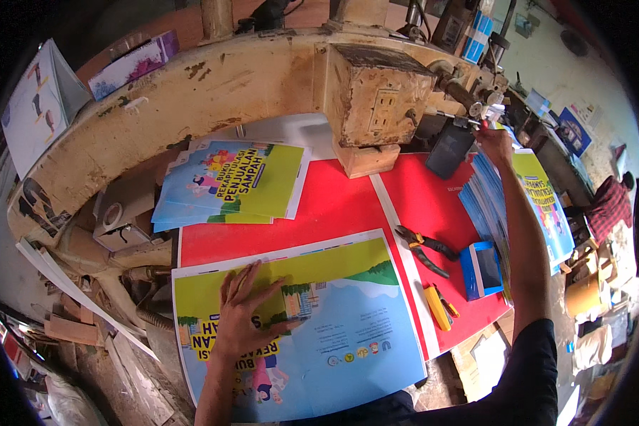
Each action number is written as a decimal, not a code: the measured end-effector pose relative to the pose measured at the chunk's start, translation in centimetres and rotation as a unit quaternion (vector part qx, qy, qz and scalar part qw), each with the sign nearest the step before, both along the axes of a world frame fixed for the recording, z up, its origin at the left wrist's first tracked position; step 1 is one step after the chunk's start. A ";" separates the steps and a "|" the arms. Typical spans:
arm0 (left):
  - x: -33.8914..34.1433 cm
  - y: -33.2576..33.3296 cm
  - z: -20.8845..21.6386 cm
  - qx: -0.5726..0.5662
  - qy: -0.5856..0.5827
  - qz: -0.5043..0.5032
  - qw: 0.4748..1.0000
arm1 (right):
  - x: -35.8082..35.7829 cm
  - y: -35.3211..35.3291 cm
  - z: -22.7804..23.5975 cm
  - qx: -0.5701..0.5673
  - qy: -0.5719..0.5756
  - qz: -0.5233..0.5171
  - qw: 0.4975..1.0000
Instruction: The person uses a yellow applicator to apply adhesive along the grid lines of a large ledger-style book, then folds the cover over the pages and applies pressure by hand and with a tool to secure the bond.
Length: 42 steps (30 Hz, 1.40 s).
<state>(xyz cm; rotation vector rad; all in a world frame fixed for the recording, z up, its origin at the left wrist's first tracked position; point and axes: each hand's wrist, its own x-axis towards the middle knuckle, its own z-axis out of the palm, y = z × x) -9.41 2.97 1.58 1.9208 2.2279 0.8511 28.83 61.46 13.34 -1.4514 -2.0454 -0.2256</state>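
My left hand (245, 312) lies flat with its fingers spread on a large printed cover sheet (355, 334), blue and green, turned upside down to me. My right hand (495, 142) reaches to the far right of the machine. Its fingers are closed at the red end of a thin metal rod (451, 115) beside the machine's box; the grip is partly hidden. Just below it stands a dark, flat rectangular object (451, 149). Pliers (426, 248) with black and yellow handles, a yellow tool (440, 309) and a blue box (481, 270) sit on the red table surface (334, 206).
A beige machine frame (220, 85) arches across the back, with a worn box (376, 96) on it. More printed covers (227, 181) are piled at back left. Printed sheets (539, 192) are stacked past my right arm. A tape roll (112, 215) is at left.
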 end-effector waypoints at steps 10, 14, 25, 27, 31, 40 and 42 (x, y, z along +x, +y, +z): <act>0.3 -0.5 -0.5 -0.010 0.001 -0.001 1.000 | -0.6 -6.8 2.2 0.167 -0.031 0.019 0.985; -1.1 0.5 -1.6 -0.017 0.020 -0.009 1.000 | -4.3 -20.4 3.6 -0.006 0.087 0.229 0.970; 4.8 -9.2 0.0 -0.015 -0.225 0.115 0.967 | -11.1 -45.1 -8.9 -0.340 0.044 0.541 0.768; 5.9 -10.3 1.1 -0.031 -0.170 0.069 0.983 | -13.2 -47.5 -9.8 -0.306 0.017 0.576 0.758; 7.6 -10.5 0.2 -0.029 -0.169 0.068 0.983 | -14.8 -48.8 -10.9 -0.221 -0.070 0.651 0.723; 7.6 -10.7 -0.9 -0.045 -0.124 0.072 0.989 | -15.2 -50.2 -11.9 -0.201 -0.156 0.677 0.691; 7.5 -10.7 -0.6 -0.051 -0.118 0.069 0.989 | -14.8 -51.9 -12.0 -0.173 -0.150 0.652 0.723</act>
